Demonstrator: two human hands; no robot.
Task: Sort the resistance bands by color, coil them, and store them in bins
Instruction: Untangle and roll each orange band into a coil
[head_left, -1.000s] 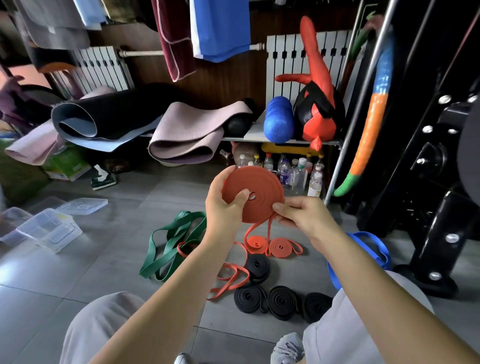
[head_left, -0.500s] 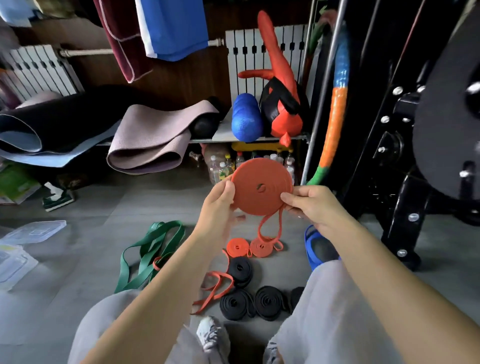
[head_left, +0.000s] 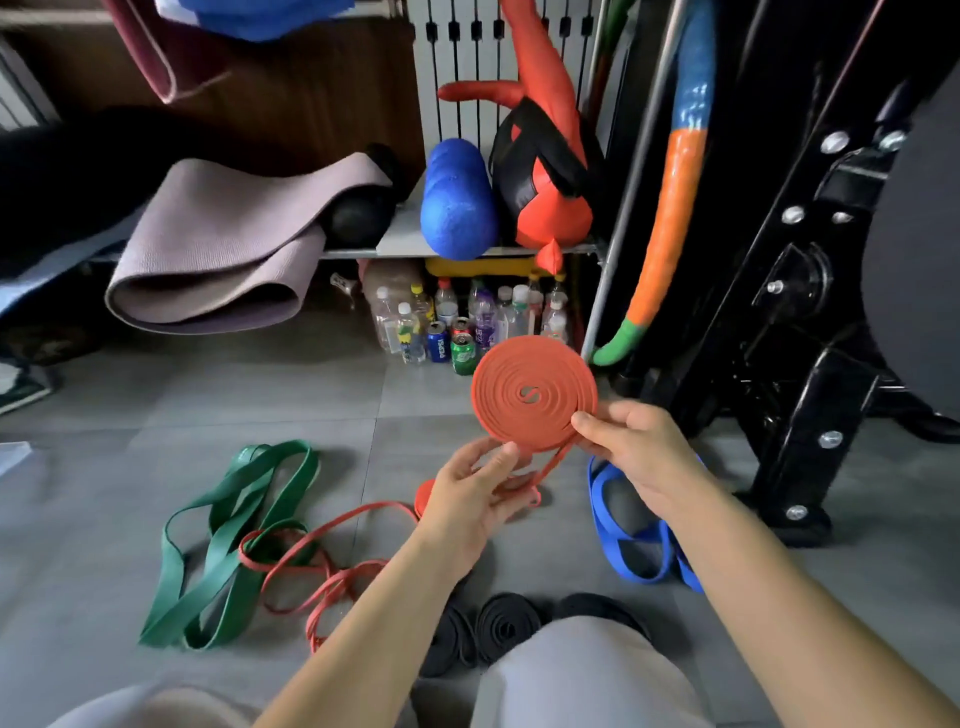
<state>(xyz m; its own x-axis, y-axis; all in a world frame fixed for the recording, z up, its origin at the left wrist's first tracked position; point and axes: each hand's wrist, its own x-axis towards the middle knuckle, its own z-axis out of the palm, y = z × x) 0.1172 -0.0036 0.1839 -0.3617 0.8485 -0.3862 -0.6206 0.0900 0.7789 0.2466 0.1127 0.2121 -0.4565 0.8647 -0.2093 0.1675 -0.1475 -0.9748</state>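
Between your two hands, in the air above the floor, you hold the orange coil (head_left: 534, 397), a flat spiral that is almost complete. Your right hand (head_left: 641, 457) pinches its lower right edge, thumb on the face and the other fingers behind it. Your left hand (head_left: 475, 499) is just below the coil with fingers half curled around the loose tail (head_left: 540, 475), which hangs from the coil's bottom edge under your thumb. The step in hand, as I judge it, is the coiling of this orange band, near its end. The next move calls for feeding the last piece of tail around the rim while the right pinch keeps the turns from springing open. Beyond your fingertips, among the bottles under the shelf, a blue can (head_left: 437, 344) reads "PEPSI"; the green can (head_left: 462, 353) beside it has writing too small to read. No bin shows in this view, so you must look for one afterwards.
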